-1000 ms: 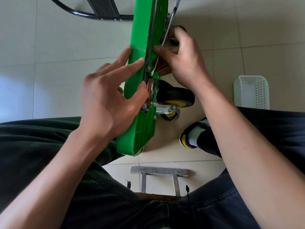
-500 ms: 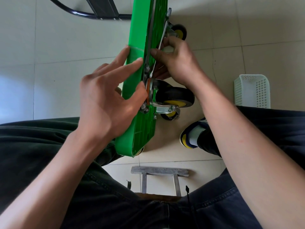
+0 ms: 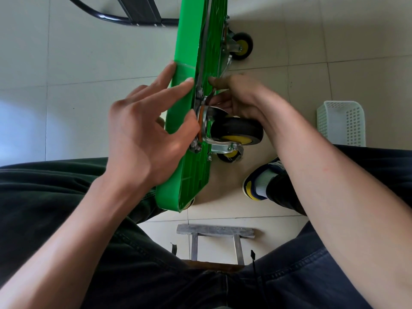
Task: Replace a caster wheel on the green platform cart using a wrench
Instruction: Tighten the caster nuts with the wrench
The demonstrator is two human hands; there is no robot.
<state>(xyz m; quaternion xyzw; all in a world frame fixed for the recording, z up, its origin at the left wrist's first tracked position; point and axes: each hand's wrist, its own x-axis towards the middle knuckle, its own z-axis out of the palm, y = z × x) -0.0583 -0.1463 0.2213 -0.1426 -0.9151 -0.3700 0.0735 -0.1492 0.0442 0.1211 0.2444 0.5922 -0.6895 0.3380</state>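
Note:
The green platform cart [image 3: 187, 52] stands on its edge between my knees, its ribbed underside facing right. A black caster wheel with a yellow hub [image 3: 237, 131] sits on a metal bracket bolted to that underside. My left hand [image 3: 147, 132] presses on the smooth deck side, fingers straight, the thumb hooked over the edge by the bracket. My right hand [image 3: 239, 94] grips a silver wrench [image 3: 224, 70] just above the caster, its head down at the mounting bolts. A second caster [image 3: 240, 45] shows farther up the cart.
The cart's black folded handle [image 3: 124, 16] lies on the tiled floor at the top left. A white plastic basket [image 3: 341, 123] stands at the right. My shoe [image 3: 260, 181] rests below the caster. A small grey metal stool frame [image 3: 215, 233] is between my legs.
My right hand has swung the wrench down along the underside toward the near caster, uncovering the far caster. My left hand has stayed on the deck.

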